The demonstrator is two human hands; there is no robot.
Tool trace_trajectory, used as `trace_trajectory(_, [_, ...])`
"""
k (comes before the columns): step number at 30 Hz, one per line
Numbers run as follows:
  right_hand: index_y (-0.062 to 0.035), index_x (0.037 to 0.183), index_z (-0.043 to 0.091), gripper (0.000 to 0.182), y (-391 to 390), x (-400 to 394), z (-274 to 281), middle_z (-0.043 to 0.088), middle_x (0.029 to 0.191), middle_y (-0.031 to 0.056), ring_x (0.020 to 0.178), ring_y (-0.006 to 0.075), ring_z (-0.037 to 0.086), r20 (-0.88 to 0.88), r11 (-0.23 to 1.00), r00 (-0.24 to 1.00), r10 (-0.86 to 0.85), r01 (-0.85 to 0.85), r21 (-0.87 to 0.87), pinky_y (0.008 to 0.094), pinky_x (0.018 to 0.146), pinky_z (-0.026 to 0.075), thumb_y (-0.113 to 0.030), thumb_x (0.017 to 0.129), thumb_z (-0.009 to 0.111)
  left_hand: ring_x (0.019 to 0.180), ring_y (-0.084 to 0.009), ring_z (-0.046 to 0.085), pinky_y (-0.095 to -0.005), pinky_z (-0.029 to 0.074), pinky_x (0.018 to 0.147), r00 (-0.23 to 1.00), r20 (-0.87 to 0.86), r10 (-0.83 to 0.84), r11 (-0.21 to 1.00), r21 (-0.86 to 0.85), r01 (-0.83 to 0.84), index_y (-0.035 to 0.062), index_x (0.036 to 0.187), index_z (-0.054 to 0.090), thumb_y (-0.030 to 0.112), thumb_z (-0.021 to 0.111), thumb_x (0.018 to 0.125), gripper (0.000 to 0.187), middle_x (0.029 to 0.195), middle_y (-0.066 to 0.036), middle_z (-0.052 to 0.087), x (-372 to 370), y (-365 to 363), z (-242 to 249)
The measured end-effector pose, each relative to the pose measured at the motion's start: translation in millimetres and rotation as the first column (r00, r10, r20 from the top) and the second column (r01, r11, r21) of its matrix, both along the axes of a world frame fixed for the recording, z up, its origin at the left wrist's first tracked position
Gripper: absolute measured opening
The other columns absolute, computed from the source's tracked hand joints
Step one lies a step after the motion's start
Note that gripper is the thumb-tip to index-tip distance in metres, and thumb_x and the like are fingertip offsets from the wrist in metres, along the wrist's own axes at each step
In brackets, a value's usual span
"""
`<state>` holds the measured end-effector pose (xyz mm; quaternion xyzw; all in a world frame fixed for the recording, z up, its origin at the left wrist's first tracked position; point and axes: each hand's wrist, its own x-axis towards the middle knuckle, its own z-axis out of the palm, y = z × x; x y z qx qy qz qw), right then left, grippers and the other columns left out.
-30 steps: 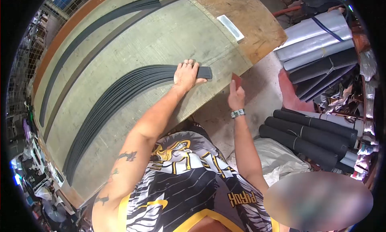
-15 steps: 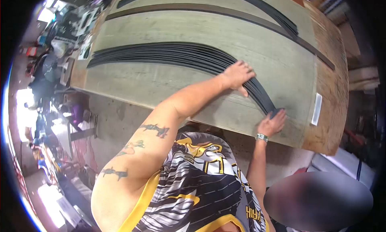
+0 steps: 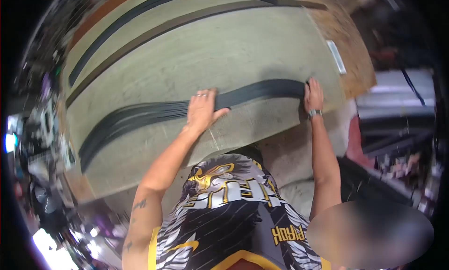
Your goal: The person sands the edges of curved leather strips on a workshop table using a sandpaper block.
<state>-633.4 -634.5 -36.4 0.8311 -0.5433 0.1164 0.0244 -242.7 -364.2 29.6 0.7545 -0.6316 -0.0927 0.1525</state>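
Observation:
A bundle of long, thin black strips (image 3: 262, 89) lies in a wavy curve along the near side of the table. My left hand (image 3: 202, 110) rests across the middle of the bundle, its fingers laid over the strips and its thumb spread out to the right. At the bundle's right end, my right hand (image 3: 314, 96) touches the strip ends with its fingers stretched out. Left of my left hand the strips fan apart slightly; between my hands they lie close together.
A second bundle of dark strips (image 3: 140, 14) curves along the far side of the table (image 3: 252, 45). A long brown bar (image 3: 154, 35) lies between the bundles. On the right sits a small white strip (image 3: 336, 57). A blurred oval covers the lower right.
The view has turned, and the table appears rotated. My left hand now lies farther from the bundle's right end. The near bundle has bent from an arch into a wave.

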Motion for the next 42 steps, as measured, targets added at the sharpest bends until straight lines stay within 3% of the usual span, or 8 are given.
trace_trajectory(5, [-0.0052,0.142,0.059,0.045,47,74,6,0.057,0.151,0.0176,0.146,0.0377,0.047,0.027,0.978,0.980,-0.199,0.196,0.074,0.0602,0.115,0.039,-0.028,0.103,0.060,0.117,-0.0313,0.056,-0.0422,0.045,0.097,0.997,0.047,-0.067,0.997,-0.027,0.068,0.0025,0.128,0.061,0.057,0.073,0.089,0.068,0.123,-0.015,0.062,19,13,-15])
trace_trajectory(13, [-0.0025,0.145,0.056,0.064,202,214,14,0.048,0.160,0.0175,0.152,0.0375,0.040,0.220,0.903,0.878,0.424,-0.428,-0.032,0.0565,0.122,0.034,-0.006,0.081,0.064,0.128,-0.0332,0.054,-0.0449,0.042,0.107,0.996,0.077,-0.044,0.998,-0.034,0.047,0.0031,0.130,0.061,0.057,0.074,0.089,0.070,0.136,-0.015,0.059,13,10,-15])
trace_trajectory(20, [-0.0025,0.141,0.059,0.048,14,6,-16,0.059,0.145,0.0179,0.139,0.0354,0.050,0.006,0.952,0.964,-0.264,0.262,-0.161,0.0551,0.113,0.040,-0.008,0.094,0.059,0.145,-0.0332,0.045,-0.0482,0.038,0.117,0.993,0.116,-0.015,0.999,-0.050,0.021,0.0041,0.132,0.060,0.063,0.073,0.085,0.077,0.151,-0.015,0.053,11,9,-22])
trace_trajectory(23, [-0.0037,0.144,0.056,0.052,-1,34,2,0.057,0.148,0.0169,0.141,0.0327,0.048,0.075,0.879,0.920,-0.384,0.339,0.336,0.0528,0.116,0.039,-0.015,0.093,0.062,0.149,-0.0324,0.043,-0.0484,0.037,0.119,0.992,0.127,0.004,0.999,-0.043,0.001,0.0046,0.133,0.060,0.064,0.073,0.085,0.078,0.155,-0.014,0.051,10,9,-20])
trace_trajectory(30, [0.0010,0.135,0.061,0.047,208,232,25,0.060,0.141,0.0194,0.137,0.0386,0.053,0.376,0.839,0.758,0.533,-0.532,-0.116,0.0580,0.116,0.038,-0.008,0.088,0.058,0.151,-0.0305,0.042,-0.0477,0.038,0.119,0.988,0.151,0.009,1.000,-0.013,-0.007,0.0063,0.132,0.062,0.063,0.072,0.086,0.074,0.158,-0.012,0.051,4,6,-21])
trace_trajectory(37, [-0.0041,0.134,0.063,0.038,22,33,20,0.062,0.140,0.0189,0.130,0.0414,0.057,0.192,0.955,0.935,-0.297,0.289,0.070,0.0522,0.110,0.044,-0.012,0.097,0.056,0.153,-0.0279,0.040,-0.0458,0.039,0.118,0.987,0.157,0.025,0.999,0.024,-0.029,0.0063,0.134,0.063,0.064,0.072,0.087,0.075,0.160,-0.009,0.050,6,7,-22])
trace_trajectory(40, [-0.0056,0.128,0.064,0.033,-48,-11,-58,0.064,0.132,0.0178,0.126,0.0401,0.057,-0.055,0.946,0.948,-0.315,0.308,-0.102,0.0516,0.107,0.045,-0.011,0.097,0.055,0.152,-0.0276,0.041,-0.0455,0.039,0.118,0.988,0.154,0.031,0.999,0.011,-0.033,0.0060,0.132,0.064,0.065,0.073,0.085,0.076,0.160,-0.009,0.050,6,8,-20])
trace_trajectory(42, [-0.0072,0.126,0.063,0.034,-16,64,-55,0.064,0.125,0.0160,0.123,0.0380,0.057,0.284,0.884,0.847,-0.449,0.375,0.280,0.0534,0.108,0.044,-0.012,0.093,0.058,0.152,-0.0282,0.041,-0.0466,0.039,0.118,0.991,0.131,0.031,1.000,-0.011,-0.029,0.0062,0.129,0.065,0.064,0.075,0.085,0.073,0.160,-0.010,0.050,8,7,-22])
